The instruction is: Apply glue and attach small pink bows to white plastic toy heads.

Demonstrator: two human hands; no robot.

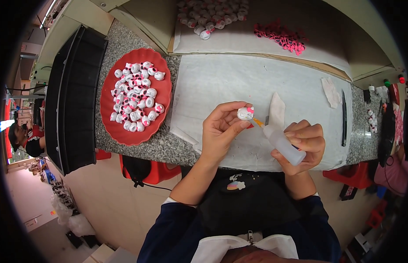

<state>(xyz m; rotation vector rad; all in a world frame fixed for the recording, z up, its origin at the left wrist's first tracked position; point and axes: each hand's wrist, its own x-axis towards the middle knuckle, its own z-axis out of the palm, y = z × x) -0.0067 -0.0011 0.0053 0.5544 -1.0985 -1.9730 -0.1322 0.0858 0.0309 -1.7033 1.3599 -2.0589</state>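
Between thumb and fingers, my left hand (223,127) pinches a small white figurine head (245,114) with a pink patch on its upper side. My right hand (307,147) is wrapped round a translucent white squeeze bottle (286,144), held tilted. Its thin orange nozzle (258,122) points at the figurine head, at or very near its lower right side; I cannot tell whether they touch. Both hands are above white paper (212,79) on the worktop. Left of them, a red scalloped tray (108,118) carries many similar white heads with pink and black parts.
On the shelf at the back lie a heap of white heads (212,17) and a pile of pink parts (287,39). Folded tissue (277,109) lies behind the bottle, with tweezers (344,118) at right. A black bin (79,101) stands far left. Red stools (162,173) are below the counter.
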